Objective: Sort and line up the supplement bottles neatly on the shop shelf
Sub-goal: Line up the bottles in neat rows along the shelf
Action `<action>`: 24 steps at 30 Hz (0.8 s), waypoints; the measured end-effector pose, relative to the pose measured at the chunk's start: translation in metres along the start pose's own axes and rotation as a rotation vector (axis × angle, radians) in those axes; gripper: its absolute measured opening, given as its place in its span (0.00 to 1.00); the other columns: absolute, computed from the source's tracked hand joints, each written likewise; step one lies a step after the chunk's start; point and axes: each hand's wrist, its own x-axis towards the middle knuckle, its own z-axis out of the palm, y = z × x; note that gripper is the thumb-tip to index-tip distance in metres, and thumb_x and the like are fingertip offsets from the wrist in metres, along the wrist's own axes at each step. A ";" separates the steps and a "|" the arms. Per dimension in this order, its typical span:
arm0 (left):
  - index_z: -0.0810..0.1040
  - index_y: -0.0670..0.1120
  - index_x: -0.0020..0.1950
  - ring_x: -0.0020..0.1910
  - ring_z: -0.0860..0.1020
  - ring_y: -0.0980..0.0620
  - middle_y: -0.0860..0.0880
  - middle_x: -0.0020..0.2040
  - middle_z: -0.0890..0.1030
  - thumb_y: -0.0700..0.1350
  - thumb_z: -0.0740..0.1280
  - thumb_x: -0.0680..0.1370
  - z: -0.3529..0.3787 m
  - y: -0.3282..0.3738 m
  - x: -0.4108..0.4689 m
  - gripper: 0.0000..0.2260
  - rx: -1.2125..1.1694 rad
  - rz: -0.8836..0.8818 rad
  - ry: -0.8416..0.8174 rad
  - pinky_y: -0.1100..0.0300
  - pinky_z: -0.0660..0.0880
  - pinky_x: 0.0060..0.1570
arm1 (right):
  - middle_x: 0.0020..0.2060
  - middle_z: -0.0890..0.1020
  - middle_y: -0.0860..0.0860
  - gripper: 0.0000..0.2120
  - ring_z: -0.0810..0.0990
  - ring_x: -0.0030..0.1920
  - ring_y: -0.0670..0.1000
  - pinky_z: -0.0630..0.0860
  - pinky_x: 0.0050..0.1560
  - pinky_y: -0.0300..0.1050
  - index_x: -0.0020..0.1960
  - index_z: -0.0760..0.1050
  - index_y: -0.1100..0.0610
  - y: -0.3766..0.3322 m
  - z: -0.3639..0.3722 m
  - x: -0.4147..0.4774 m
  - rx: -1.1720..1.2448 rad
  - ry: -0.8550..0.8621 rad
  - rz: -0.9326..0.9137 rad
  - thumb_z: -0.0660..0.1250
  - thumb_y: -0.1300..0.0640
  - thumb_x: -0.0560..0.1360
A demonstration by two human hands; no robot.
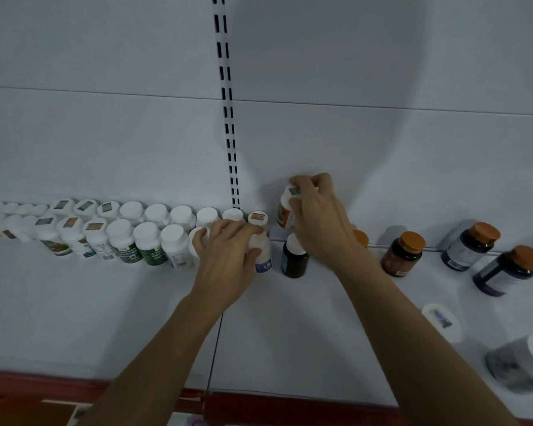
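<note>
Two rows of white-capped supplement bottles [122, 238] run along the back of the white shelf [305, 327] from the far left to the middle. My left hand [228, 256] grips a white bottle with a blue label [263, 259] at the right end of the front row. My right hand [317, 219] holds a white bottle with an orange label [285, 215] by its cap, lifted above the shelf near the back wall. A dark bottle with a white cap [294, 256] stands just below that hand.
Dark bottles with orange caps [402, 253] stand scattered at the right, two purple-labelled ones [468, 245] further right. A white bottle [442, 321] and a larger jar [523, 364] are at the right front. A red strip [290, 404] edges the shelf front. A slotted upright [228, 118] divides the back wall.
</note>
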 end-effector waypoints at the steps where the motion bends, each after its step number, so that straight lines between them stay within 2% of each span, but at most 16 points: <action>1: 0.79 0.55 0.60 0.62 0.72 0.47 0.56 0.59 0.80 0.43 0.76 0.73 0.000 0.000 0.000 0.17 0.000 0.003 0.002 0.48 0.60 0.56 | 0.65 0.66 0.57 0.19 0.76 0.46 0.52 0.79 0.51 0.46 0.72 0.67 0.57 -0.001 0.006 0.001 -0.043 -0.045 0.016 0.62 0.59 0.82; 5: 0.80 0.54 0.60 0.63 0.72 0.46 0.55 0.59 0.80 0.41 0.75 0.73 0.001 -0.002 0.002 0.18 0.011 0.007 -0.016 0.41 0.63 0.60 | 0.62 0.69 0.57 0.18 0.77 0.48 0.54 0.74 0.47 0.44 0.68 0.68 0.58 -0.008 0.025 0.000 -0.168 -0.186 0.068 0.64 0.59 0.80; 9: 0.80 0.53 0.60 0.62 0.71 0.46 0.54 0.59 0.79 0.38 0.74 0.72 0.002 -0.002 0.003 0.19 0.007 0.030 -0.018 0.40 0.64 0.60 | 0.61 0.71 0.59 0.14 0.79 0.50 0.59 0.72 0.45 0.46 0.66 0.69 0.59 -0.008 0.040 -0.002 -0.225 -0.213 0.083 0.61 0.57 0.82; 13: 0.80 0.53 0.60 0.62 0.72 0.46 0.55 0.59 0.79 0.39 0.73 0.74 0.005 -0.006 0.003 0.17 -0.020 0.042 0.003 0.42 0.62 0.60 | 0.64 0.72 0.58 0.24 0.79 0.55 0.60 0.76 0.49 0.50 0.75 0.63 0.55 0.001 0.036 -0.019 -0.024 -0.157 0.065 0.64 0.53 0.81; 15: 0.80 0.53 0.61 0.63 0.72 0.47 0.55 0.59 0.79 0.40 0.73 0.74 0.005 -0.007 0.002 0.17 -0.028 0.047 0.014 0.42 0.62 0.60 | 0.64 0.72 0.56 0.28 0.78 0.55 0.58 0.75 0.49 0.47 0.75 0.63 0.54 0.007 0.033 -0.038 0.050 -0.119 0.052 0.69 0.51 0.78; 20: 0.79 0.54 0.60 0.62 0.72 0.48 0.55 0.58 0.78 0.42 0.74 0.73 0.007 -0.007 0.002 0.17 -0.059 0.066 0.035 0.43 0.66 0.58 | 0.57 0.75 0.54 0.23 0.77 0.54 0.55 0.75 0.54 0.47 0.67 0.71 0.56 0.022 0.046 -0.055 0.147 -0.071 0.126 0.74 0.57 0.74; 24: 0.78 0.54 0.60 0.61 0.73 0.48 0.54 0.58 0.77 0.42 0.74 0.73 0.007 -0.009 0.002 0.18 -0.050 0.081 0.030 0.43 0.67 0.57 | 0.60 0.76 0.52 0.28 0.76 0.59 0.52 0.71 0.56 0.41 0.69 0.71 0.55 0.020 0.053 -0.049 0.246 -0.070 0.141 0.78 0.57 0.72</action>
